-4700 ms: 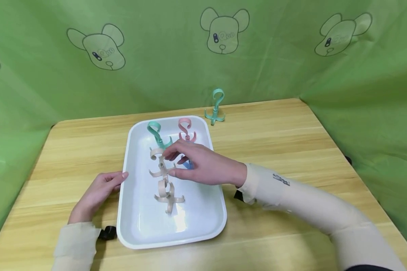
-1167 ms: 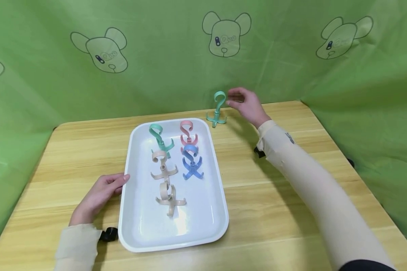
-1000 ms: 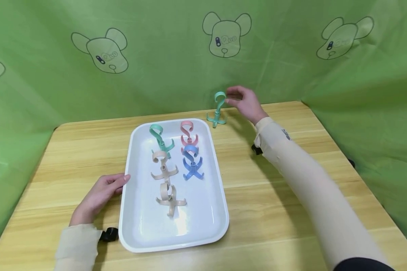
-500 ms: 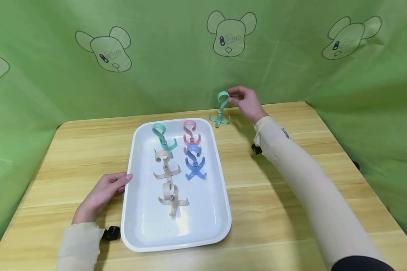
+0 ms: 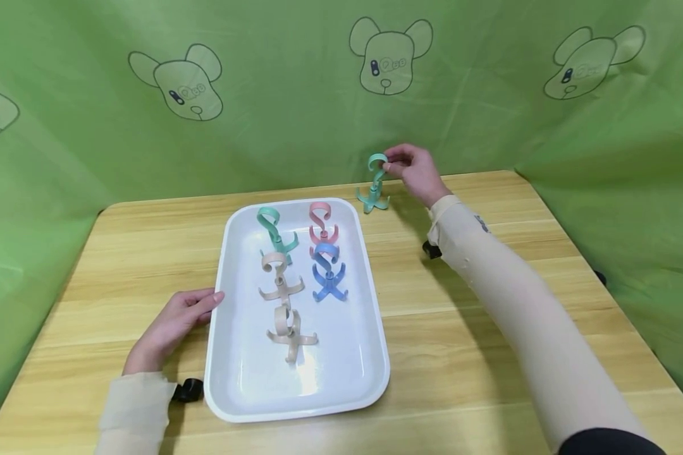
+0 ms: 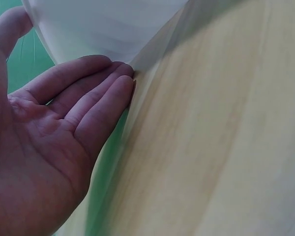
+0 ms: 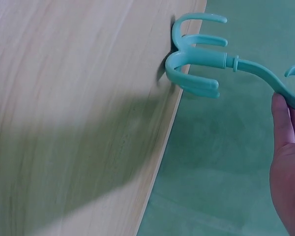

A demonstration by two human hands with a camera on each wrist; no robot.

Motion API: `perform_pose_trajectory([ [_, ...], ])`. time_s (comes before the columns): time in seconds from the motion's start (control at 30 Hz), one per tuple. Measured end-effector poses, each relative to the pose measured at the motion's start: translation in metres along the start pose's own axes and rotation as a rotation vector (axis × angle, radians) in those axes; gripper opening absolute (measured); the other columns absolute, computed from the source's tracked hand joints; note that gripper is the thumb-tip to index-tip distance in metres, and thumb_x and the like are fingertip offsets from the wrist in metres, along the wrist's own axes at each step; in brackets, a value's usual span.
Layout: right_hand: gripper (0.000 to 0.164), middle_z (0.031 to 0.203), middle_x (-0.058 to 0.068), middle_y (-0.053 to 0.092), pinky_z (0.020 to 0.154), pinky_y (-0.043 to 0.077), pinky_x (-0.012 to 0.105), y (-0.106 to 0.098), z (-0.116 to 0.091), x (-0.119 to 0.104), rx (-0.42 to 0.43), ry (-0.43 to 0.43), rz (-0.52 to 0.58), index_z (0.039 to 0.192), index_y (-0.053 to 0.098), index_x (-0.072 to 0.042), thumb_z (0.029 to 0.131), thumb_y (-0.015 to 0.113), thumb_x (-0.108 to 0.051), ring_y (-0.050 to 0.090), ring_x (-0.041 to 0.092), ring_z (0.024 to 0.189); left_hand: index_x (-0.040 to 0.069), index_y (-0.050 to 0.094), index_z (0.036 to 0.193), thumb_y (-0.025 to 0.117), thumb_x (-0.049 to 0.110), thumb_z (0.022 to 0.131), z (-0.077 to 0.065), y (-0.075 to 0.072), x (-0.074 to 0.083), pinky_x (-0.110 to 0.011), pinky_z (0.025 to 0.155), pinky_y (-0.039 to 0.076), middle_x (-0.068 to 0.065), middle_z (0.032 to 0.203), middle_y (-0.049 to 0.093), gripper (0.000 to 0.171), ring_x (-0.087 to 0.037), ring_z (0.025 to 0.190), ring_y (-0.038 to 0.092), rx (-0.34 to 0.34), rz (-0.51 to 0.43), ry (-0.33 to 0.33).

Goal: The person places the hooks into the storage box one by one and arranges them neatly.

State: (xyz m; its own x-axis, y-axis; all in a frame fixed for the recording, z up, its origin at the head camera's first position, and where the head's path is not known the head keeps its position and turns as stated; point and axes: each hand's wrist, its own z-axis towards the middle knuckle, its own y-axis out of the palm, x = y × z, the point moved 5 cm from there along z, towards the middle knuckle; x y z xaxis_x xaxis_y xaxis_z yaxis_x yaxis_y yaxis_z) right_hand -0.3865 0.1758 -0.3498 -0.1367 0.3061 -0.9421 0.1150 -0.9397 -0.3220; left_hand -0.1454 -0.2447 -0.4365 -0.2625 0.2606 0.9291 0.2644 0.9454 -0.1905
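Note:
At the table's back edge, my right hand (image 5: 417, 172) pinches the curved top of a green four-claw hanging hook (image 5: 372, 189). That green hook (image 7: 201, 56) has its claws at the table surface in the right wrist view. My left hand (image 5: 173, 325) holds the left rim of the white tray (image 5: 219, 354), thumb at the rim and fingers (image 6: 96, 105) along the outer wall. Inside the tray stand another green hook (image 5: 276, 237), a pink hook (image 5: 323, 234), a blue hook (image 5: 329, 281) and two beige hooks, one mid-tray (image 5: 281, 287) and one nearer (image 5: 293, 338).
The wooden table (image 5: 478, 316) extends on both sides of the tray. A green curtain (image 5: 296, 126) with mouse-head drawings hangs close behind the table's back edge and along its sides. Black wrist mounts show at the left cuff (image 5: 190, 390) and right cuff (image 5: 431, 249).
My right hand has left the tray, reached the back green hook and closed its fingers on the hook's top. The hook has turned slightly. My left hand has kept its place at the rim.

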Motion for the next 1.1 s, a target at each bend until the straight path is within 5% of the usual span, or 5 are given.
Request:
perform_pose_trajectory([
  [0.63,0.028,0.107,0.010,0.062,0.093,0.050,0.035,-0.025,-0.025,-0.014,0.033,-0.071,0.134,0.119,0.061,0.003,0.092,0.067,0.001,0.060,0.021,0.098,-0.013,0.049,0.135,0.056,0.037,0.101,0.001,0.000,0.002,-0.026,0.092,0.049,-0.025,0.130,0.058,0.061,-0.021,0.108,0.064,-0.021,0.004,0.007],
  [1.1,0.027,0.106,0.011,0.063,0.086,0.051,0.026,-0.033,-0.053,-0.025,0.017,-0.105,0.096,0.116,0.064,0.000,0.090,0.070,-0.002,0.060,0.022,0.094,-0.011,0.054,0.133,0.055,0.036,0.102,0.002,0.000,0.002,-0.024,0.091,0.048,-0.023,0.128,0.060,0.056,-0.018,0.109,0.063,-0.031,0.035,0.036],
])
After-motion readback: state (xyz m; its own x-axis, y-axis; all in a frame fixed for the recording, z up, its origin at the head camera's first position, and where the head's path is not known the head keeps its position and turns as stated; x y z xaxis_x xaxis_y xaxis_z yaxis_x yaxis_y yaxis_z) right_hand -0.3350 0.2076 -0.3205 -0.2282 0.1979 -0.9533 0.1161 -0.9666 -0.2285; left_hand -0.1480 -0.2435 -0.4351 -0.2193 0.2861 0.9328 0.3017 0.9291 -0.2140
